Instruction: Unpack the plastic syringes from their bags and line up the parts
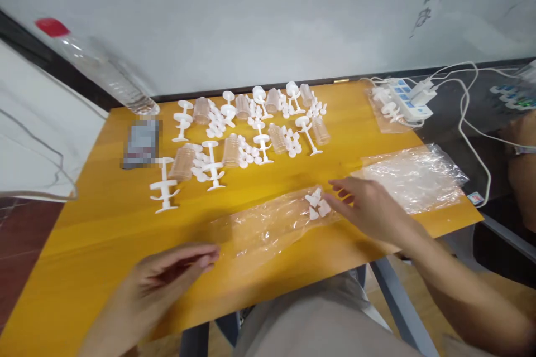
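Observation:
A long clear plastic bag (268, 228) lies flat near the table's front edge, with several small white pieces (318, 204) at its right end. At the bag's left end is my left hand (167, 276), thumb and fingertips pressed together; whether they pinch the bag's edge is too blurred to tell. My right hand (366, 206) hovers by the white pieces with its fingers apart, holding nothing. Behind the bag stand two rows of clear ribbed cups (231, 150), white plunger-like parts (164, 187) and clusters of small white round parts (292, 142).
More clear bags (419, 175) lie at the right. A power strip (408, 100) with white cables sits at the back right, beside a bagged white part. At the back left are a red-capped bottle (109, 75) and a blurred-out dark item (141, 144).

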